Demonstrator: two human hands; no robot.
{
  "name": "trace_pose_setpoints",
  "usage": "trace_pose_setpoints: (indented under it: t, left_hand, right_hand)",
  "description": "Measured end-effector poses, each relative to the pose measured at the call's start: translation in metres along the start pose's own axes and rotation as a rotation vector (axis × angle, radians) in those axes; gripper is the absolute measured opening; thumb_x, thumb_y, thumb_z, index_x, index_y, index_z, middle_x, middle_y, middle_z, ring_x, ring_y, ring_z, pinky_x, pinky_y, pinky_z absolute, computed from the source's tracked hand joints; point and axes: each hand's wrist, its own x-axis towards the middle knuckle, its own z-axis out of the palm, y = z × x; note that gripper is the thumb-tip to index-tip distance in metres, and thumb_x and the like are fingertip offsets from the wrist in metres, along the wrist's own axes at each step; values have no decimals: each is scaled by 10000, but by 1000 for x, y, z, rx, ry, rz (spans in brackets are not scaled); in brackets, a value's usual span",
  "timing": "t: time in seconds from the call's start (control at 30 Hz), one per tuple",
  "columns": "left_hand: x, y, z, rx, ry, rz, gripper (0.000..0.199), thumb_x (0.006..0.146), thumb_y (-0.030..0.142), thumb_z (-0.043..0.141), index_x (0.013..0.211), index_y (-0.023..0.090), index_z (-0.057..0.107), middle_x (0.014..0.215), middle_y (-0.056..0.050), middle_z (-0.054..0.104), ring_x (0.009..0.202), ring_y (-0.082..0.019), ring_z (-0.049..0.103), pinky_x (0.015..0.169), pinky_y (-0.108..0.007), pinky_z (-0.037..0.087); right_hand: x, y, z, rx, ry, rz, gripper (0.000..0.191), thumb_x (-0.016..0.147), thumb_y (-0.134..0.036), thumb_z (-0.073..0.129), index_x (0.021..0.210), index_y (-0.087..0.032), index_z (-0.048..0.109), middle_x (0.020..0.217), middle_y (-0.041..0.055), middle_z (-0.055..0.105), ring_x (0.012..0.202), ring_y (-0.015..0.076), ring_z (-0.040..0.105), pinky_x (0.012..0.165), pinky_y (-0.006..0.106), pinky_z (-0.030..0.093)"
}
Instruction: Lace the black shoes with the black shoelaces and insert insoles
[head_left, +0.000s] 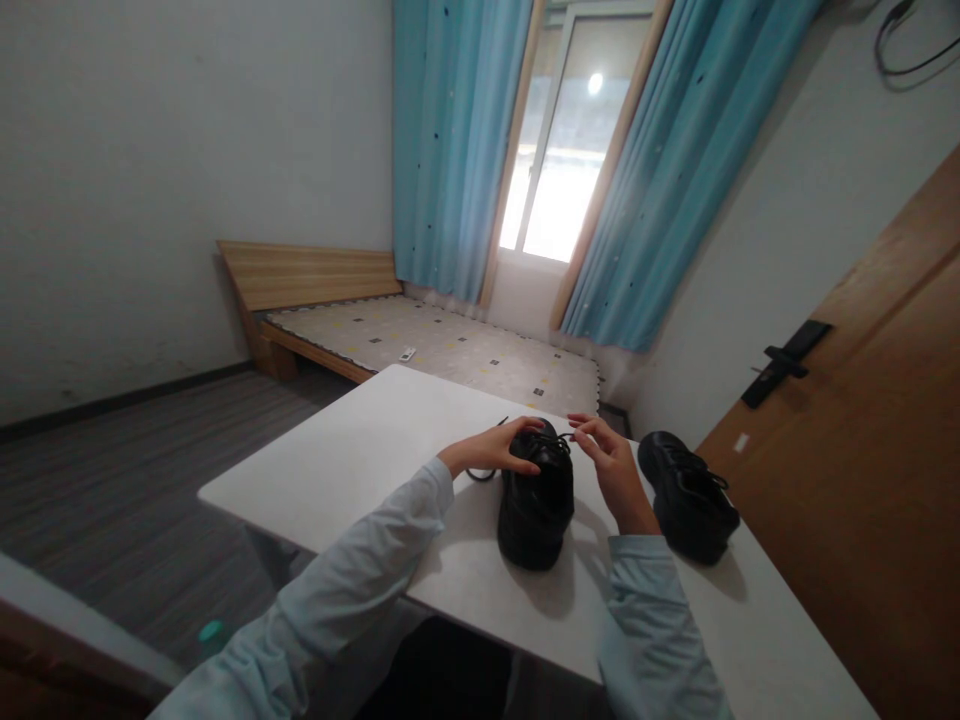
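Note:
A black lace-up shoe [534, 525] stands upright on the white table [352, 450], its heel end towards me. My left hand [495, 448] grips its front part from the left, thumb near the opening and fingers over the lace area. On the shoe's right side, my right hand [616, 475] pinches a black shoelace [566, 436] between thumb and index finger, with the other fingers loosely extended. A loose lace end curls out on the left, beside my left wrist. Another black shoe [691, 502], with its lace in place, stands to the right of my right hand.
Behind the table is a bed [450, 335] with a patterned mattress and wooden headboard [315, 275]. A small white object [407, 354] lies on it. Blue curtains [465, 150] hang by the window [562, 150]. A wooden door [847, 430] is close to the table's right edge.

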Motion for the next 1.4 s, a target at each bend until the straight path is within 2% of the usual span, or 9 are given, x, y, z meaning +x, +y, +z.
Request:
trace_pose_setpoints:
  t: [0.07, 0.2, 0.43, 0.63, 0.93, 1.13, 1.27, 1.4]
  left_hand:
    - [0, -1, 0, 9, -5, 4, 737, 680, 320, 728, 1323, 171, 399, 1345, -139, 468, 1249, -240, 442, 1063, -386, 320]
    - [0, -1, -1, 38, -1, 29, 682, 693, 315, 717, 1301, 187, 435, 1346, -120, 469, 1246, -232, 440, 1062, -377, 318]
    - [-2, 3, -1, 62, -5, -44, 643, 691, 302, 712, 1264, 163, 458, 1283, -120, 516, 1185, -242, 482, 1024, -380, 350]
    - [-2, 1, -2, 53, -12, -47, 621, 698, 306, 706, 1247, 164, 453, 1284, -111, 513, 1180, -232, 485, 1020, -375, 350]
    - [-2, 3, -4, 72, 5, -55, 628, 679, 338, 716, 1226, 147, 473, 1281, -123, 514, 1195, -237, 477, 1027, -364, 348]
    - [-2, 2, -4, 82, 14, -54, 611, 678, 342, 718, 1215, 162, 490, 1268, -114, 530, 1179, -233, 488, 1022, -370, 355]
    - [-1, 2, -3, 71, 15, -42, 597, 680, 318, 721, 1206, 153, 492, 1252, -118, 536, 1165, -229, 493, 1021, -371, 355]
    - [-1, 2, -2, 72, 32, -32, 592, 678, 322, 722, 1201, 153, 501, 1239, -114, 546, 1146, -229, 507, 1007, -367, 368]
  right_hand:
    - [0, -1, -2, 126, 29, 27, 199, 776, -377, 633, 705, -201, 572, 1129, 69, 596, 1050, 233, 579, 920, 407, 443]
    - [-2, -7, 4, 329, -3, 101, 261, 762, -428, 647, 698, -207, 523, 1125, 56, 611, 884, 205, 656, 904, 413, 476]
    - [-2, -7, 5, 416, -18, 153, 268, 743, -450, 659, 713, -222, 522, 883, -15, 625, 560, 111, 616, 766, 370, 543]
    - [-1, -4, -3, 383, -44, 181, 285, 734, -486, 662, 761, -233, 535, 592, -59, 549, 478, 110, 564, 601, 296, 532]
    - [-5, -11, -11, 344, -103, 249, 284, 720, -472, 680, 808, -226, 567, 479, -74, 480, 446, 107, 506, 480, 244, 480]
    - [-5, -19, -18, 333, -95, 282, 320, 640, -464, 741, 755, -213, 579, 524, -71, 493, 417, 88, 486, 427, 229, 469]
    - [-6, -18, -21, 340, -135, 304, 280, 665, -429, 732, 748, -196, 601, 561, -60, 505, 424, 81, 501, 436, 218, 475]
    - [-7, -17, -23, 353, -208, 293, 228, 712, -391, 701, 724, -181, 612, 775, -8, 594, 474, 84, 558, 509, 252, 521]
